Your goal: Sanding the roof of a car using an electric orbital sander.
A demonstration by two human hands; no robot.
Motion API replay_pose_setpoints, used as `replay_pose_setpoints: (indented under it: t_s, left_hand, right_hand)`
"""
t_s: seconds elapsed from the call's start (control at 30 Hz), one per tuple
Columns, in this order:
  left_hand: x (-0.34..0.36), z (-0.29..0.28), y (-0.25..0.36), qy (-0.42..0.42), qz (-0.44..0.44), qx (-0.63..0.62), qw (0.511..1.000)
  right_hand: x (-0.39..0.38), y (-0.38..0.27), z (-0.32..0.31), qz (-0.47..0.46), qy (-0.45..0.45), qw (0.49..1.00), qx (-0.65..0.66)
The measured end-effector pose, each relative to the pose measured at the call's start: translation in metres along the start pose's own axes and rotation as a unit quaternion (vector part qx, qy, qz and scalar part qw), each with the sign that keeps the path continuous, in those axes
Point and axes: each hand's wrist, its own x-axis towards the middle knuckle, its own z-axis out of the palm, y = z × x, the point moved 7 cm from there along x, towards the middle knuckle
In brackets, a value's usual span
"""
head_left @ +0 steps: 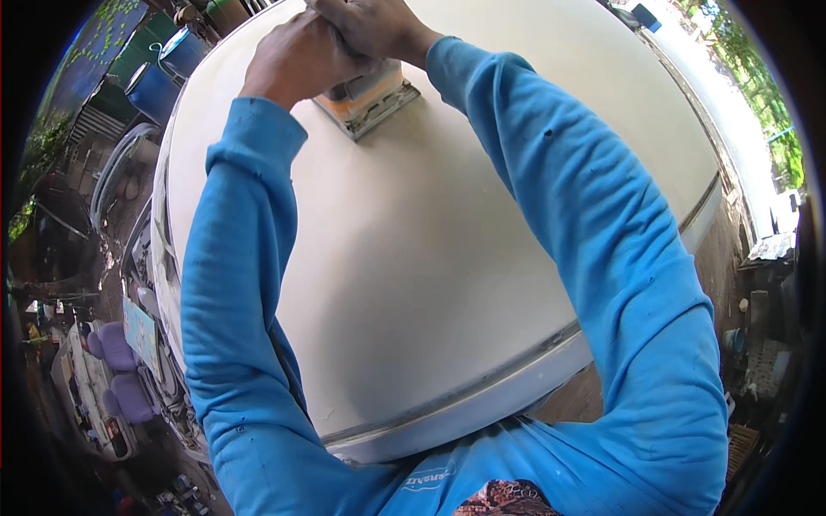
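An orange and grey power sander (370,103) rests with its flat rectangular base on a broad cream-white car roof (430,198). My left hand (301,56) wraps over the sander's body from the left. Over its top my right hand (370,26) is closed too, overlapping the left one. Between them the hands hide the sander's upper part, and the top edge of the picture cuts off some fingers. Both arms, in blue sleeves, stretch far forward across the roof.
A dark groove (465,402) runs along the roof's near edge, close to my body. Blue drums (155,90) stand at the far left. Purple seats (129,378) and assorted parts lie on the ground at left. Beyond the right edge is a bright strip of ground with greenery.
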Motion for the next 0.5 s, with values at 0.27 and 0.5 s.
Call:
replay_pose_setpoints:
  t_s: [0.27, 0.5]
  left_hand:
    - [-0.019, -0.017, 0.017, 0.010, -0.012, -0.031, 0.999]
    - [-0.116, -0.057, 0.112, 0.015, 0.026, -0.122, 0.992]
  right_hand:
    - [-0.009, -0.016, 0.000, 0.018, 0.001, 0.996, -0.084]
    - [-0.107, -0.120, -0.037, 0.074, -0.032, 0.996, -0.034]
